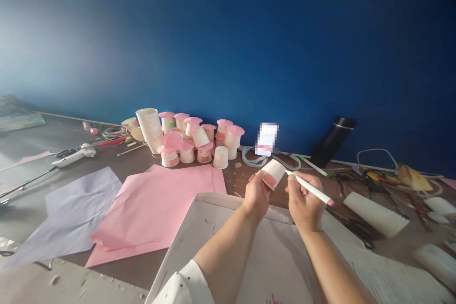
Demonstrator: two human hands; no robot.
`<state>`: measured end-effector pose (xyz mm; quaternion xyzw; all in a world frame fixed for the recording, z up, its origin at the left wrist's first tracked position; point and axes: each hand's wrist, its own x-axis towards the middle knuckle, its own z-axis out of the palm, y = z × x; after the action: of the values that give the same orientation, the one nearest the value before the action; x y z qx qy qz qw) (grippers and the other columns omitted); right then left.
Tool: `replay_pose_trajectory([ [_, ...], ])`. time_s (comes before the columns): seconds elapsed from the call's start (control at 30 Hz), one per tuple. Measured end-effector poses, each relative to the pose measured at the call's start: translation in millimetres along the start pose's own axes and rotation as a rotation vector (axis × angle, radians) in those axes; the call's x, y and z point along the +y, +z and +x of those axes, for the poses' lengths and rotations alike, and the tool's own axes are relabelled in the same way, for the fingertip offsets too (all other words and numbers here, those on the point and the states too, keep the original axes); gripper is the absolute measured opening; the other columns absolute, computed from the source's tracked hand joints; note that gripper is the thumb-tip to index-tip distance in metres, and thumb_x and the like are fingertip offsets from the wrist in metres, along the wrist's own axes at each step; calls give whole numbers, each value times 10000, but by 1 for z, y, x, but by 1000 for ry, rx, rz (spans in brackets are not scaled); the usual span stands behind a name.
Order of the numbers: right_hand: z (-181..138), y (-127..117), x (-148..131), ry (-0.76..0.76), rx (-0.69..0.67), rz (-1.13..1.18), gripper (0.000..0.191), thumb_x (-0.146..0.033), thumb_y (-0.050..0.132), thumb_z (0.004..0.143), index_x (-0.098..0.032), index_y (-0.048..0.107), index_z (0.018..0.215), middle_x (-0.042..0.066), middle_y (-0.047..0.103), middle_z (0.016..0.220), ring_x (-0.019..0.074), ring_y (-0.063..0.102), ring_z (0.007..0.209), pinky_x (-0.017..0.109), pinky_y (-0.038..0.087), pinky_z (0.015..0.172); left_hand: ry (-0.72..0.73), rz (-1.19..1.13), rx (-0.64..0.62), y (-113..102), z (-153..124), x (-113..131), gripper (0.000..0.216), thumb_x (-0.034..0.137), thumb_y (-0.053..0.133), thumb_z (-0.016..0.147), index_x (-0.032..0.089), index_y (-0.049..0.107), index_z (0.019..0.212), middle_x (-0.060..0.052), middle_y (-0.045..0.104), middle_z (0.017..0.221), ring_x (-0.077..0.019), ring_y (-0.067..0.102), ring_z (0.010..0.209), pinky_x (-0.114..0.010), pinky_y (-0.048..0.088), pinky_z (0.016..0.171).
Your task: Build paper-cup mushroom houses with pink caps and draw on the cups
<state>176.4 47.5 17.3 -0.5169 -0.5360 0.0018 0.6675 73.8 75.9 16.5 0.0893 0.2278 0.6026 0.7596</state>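
Note:
My left hand (pixel 257 195) is closed around a white paper cup (pixel 273 171), which is tilted and has a pink patch coloured on its side. In my right hand (pixel 305 204) is a white marker pen (pixel 313 189) with a pink end. Its tip points at the cup's side, close to it; whether they touch I cannot tell. Both hands are above a shallow white box lid (pixel 228 232). Behind them to the left stand several paper cups with pink paper tops (pixel 204 152), some with drawn windows and doors.
A tall stack of paper cups (pixel 149 128) stands at the back left. Pink sheets (pixel 153 209) and a lilac sheet (pixel 74 213) lie left. A phone (pixel 267 138) leans by a cable. Right are a black bottle (pixel 333 141), scissors (pixel 356 232) and a white cup stack (pixel 374 213).

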Motion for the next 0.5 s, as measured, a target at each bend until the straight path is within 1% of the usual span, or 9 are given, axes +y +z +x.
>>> replay_pose_trajectory([
  [0.13, 0, 0, 0, 16, -18, 34, 304, -463, 674, 904, -174, 616, 978, 24, 638, 741, 153, 616, 550, 287, 490, 532, -47, -2, -67, -3, 1, 4, 271, 258, 490, 972, 105, 671, 1104, -165, 695, 1252, -228, 678, 1133, -274, 530, 924],
  [0.23, -1, 1, 1, 25, -16, 29, 309, -467, 673, 902, -172, 616, 975, 29, 638, 750, 155, 622, 556, 291, 498, 541, -60, -10, -84, -4, 1, 6, 318, 278, 451, 988, 93, 679, 1109, -175, 673, 1305, -230, 673, 1156, -267, 531, 939],
  [0.4, -1, 1, 1, 10, -23, -1, 320, -480, 671, 900, -172, 615, 966, 30, 635, 741, 155, 613, 558, 293, 501, 539, -68, -15, -104, -3, -1, 8, 332, 298, 433, 994, 102, 689, 1071, -177, 685, 1287, -232, 674, 1163, -274, 521, 978],
  [0.5, -1, 1, 0, 15, -29, 20, 327, -484, 671, 901, -172, 610, 975, 31, 637, 740, 158, 618, 555, 292, 503, 529, -62, -16, -104, -3, -3, 9, 332, 298, 445, 990, 93, 687, 1089, -179, 687, 1281, -234, 673, 1167, -278, 516, 983],
])
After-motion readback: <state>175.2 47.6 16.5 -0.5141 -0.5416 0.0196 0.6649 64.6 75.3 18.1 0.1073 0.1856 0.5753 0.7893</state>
